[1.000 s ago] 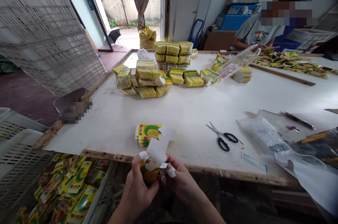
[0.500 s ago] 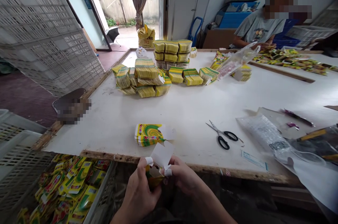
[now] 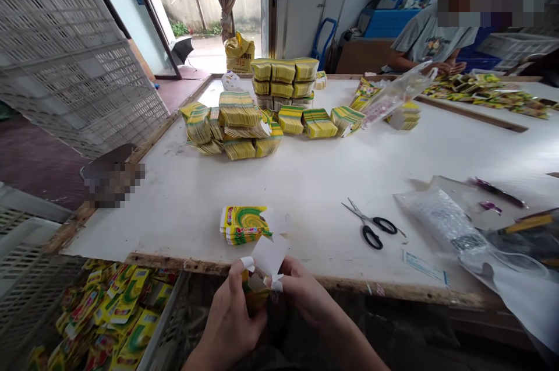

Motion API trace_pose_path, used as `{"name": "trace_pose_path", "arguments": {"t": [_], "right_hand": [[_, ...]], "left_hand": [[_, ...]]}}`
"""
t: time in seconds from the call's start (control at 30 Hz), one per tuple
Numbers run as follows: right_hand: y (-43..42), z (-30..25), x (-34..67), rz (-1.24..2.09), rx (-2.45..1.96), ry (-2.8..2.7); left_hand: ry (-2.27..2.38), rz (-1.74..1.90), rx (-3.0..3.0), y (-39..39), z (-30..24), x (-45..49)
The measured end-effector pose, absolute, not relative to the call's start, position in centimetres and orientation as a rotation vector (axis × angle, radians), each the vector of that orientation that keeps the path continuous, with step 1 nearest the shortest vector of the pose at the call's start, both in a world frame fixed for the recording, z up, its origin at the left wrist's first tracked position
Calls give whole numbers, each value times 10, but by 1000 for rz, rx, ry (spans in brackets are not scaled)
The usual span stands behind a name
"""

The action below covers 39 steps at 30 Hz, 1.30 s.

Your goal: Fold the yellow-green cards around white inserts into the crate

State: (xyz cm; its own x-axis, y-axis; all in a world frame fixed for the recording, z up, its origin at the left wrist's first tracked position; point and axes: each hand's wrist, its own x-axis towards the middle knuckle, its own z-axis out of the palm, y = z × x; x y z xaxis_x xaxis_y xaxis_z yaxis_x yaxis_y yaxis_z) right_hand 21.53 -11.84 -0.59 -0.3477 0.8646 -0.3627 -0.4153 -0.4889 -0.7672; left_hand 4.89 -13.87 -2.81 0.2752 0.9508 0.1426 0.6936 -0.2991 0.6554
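Observation:
A small yellow carton [image 3: 255,296] is held just off the table's near edge, its top open and a white flap [image 3: 269,253] standing up. My left hand [image 3: 236,310] wraps round the left side of this carton, thumb at the upper rim. My right hand [image 3: 301,289] is closed at the right side of the opening, thumb by a small white side flap; its other fingertips are partly hidden. Just beyond, a short stack of flat yellow-green cartons [image 3: 244,224] lies on the white table [image 3: 174,202]. Black-handled scissors [image 3: 369,224] rest to the right.
Bundled cartons [image 3: 236,120] are piled toward the back. Below left, a crate [image 3: 163,324] holds many yellow packs [image 3: 131,301]. Bubble wrap [image 3: 441,219] lies at right. A co-worker [image 3: 432,45] sits across by loose packs [image 3: 489,94]. Stacked white crates [image 3: 65,50] stand left.
The view has shifted slightly. Both my hands stay on the carton in nearly the same pose. The co-worker's hands have moved a little.

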Motion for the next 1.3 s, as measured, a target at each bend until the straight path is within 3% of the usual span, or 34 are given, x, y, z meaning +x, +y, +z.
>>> {"name": "trace_pose_path", "arguments": {"t": [0.33,0.8,1.1,1.3], "right_hand": [[-123,-5,219,1416,-1136,-1309],[-124,-8,221,1517,-1086,-1276],[-130,-2,221,1271,-1144,-1538],[-140,-3,219,1108,-1090,-1755]], "left_hand": [[1486,587,2119,-128,-17,50],[1480,631,2151,-131,-20,52],[1413,459,2057,-133,-14,52],[1341,541,1937,-133,-12,56]]}}
